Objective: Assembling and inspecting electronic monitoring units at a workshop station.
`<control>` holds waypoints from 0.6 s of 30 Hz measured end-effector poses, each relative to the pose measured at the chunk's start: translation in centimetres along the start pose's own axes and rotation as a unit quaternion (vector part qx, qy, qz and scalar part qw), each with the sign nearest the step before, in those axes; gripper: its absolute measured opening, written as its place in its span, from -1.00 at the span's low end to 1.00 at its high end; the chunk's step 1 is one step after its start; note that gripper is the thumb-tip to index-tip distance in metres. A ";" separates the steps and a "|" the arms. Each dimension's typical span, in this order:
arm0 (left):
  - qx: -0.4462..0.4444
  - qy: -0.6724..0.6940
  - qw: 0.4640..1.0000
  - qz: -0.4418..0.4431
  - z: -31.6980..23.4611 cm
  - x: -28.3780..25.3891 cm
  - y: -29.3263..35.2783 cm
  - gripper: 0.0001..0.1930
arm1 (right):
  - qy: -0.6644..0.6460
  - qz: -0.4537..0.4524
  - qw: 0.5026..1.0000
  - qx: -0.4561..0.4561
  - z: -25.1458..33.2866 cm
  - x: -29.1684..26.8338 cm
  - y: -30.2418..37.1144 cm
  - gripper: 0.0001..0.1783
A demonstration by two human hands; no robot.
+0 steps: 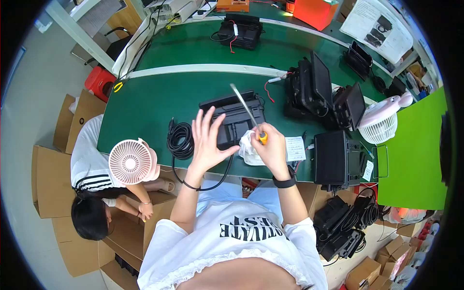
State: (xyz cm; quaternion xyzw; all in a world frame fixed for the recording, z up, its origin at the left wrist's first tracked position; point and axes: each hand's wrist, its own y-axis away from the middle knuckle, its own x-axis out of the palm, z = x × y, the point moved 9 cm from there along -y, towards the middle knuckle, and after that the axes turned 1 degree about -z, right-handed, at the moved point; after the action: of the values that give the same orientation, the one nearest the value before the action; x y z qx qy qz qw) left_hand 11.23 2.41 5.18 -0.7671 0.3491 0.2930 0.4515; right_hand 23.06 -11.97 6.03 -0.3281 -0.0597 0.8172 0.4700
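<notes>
On the green bench in front of me lies a black plastic case [241, 121], its lid tipped back. My left hand [210, 142] is at its near left side, fingers spread and holding nothing; whether the fingertips touch the case I cannot tell. My right hand [271, 149] is closed round the yellow handle of a screwdriver [247, 107], whose long metal shaft points up and away over the case. Beside that hand is a crumpled white bag or cloth [249, 153]. A coiled black cable [181, 141] sits left of the case, with a length running past my left wrist.
More black cases with screens [309, 87] stand at the right, and a closed black case [333, 157] is nearer. A pink fan [130, 162] is at the left edge, a white fan [382, 121] at the right. A person [96, 179] bends over cardboard boxes [53, 183].
</notes>
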 end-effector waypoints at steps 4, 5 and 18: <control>-0.002 0.051 0.998 0.023 0.7 0.7 0.1 -0.04 | 0.080 -0.005 0.997 0.007 1.0 2.1 -0.9 -0.81; -0.004 0.064 0.998 0.018 1.0 0.8 0.1 -0.05 | 0.103 0.006 0.994 0.023 1.1 2.5 -0.9 -0.80; -0.006 0.142 0.990 -0.007 1.8 1.1 -0.2 -0.03 | 0.154 0.049 0.985 -0.055 2.9 4.3 -0.6 -0.74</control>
State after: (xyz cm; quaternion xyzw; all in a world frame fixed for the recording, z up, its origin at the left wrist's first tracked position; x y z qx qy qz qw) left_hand 11.82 3.79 3.66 -0.8060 0.4024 0.1796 0.3952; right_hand 20.29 -7.58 6.48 -0.4783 -0.0155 0.7742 0.4143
